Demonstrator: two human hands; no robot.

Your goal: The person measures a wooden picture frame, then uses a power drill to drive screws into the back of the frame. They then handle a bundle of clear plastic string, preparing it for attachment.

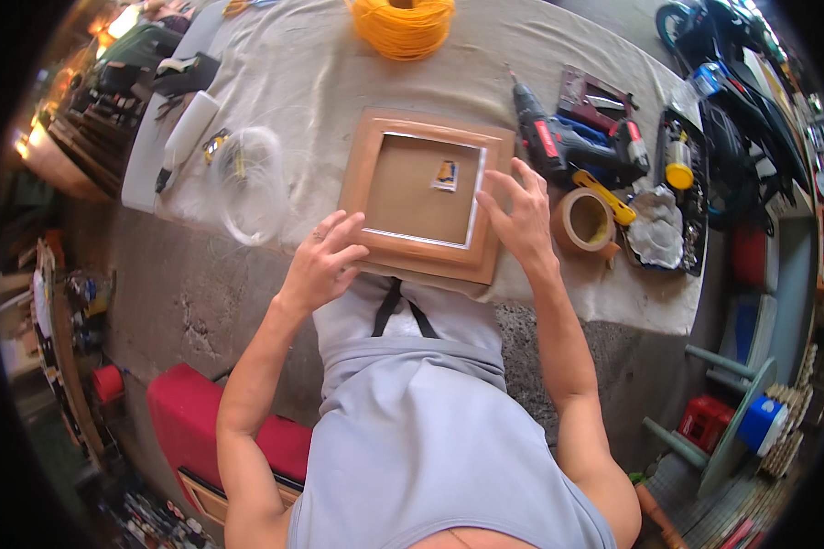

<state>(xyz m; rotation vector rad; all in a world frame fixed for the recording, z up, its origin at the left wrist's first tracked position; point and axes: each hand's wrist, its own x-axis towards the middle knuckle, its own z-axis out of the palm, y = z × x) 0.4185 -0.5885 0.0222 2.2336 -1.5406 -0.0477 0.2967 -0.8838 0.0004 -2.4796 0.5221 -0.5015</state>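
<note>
Square wooden frame, lying on wrinkled-cloth worktop; left hand, right hand flanking it, grips standing apart; round tape roll, drill crowding right.

1 orange cord coil at the top, 1 clear coil left, 1 dark motorbike right

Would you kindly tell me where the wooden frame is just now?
In the head view, the wooden frame lies on the cloth-covered table just above centre, between the left hand and the right hand, to the left of the drill.
</note>
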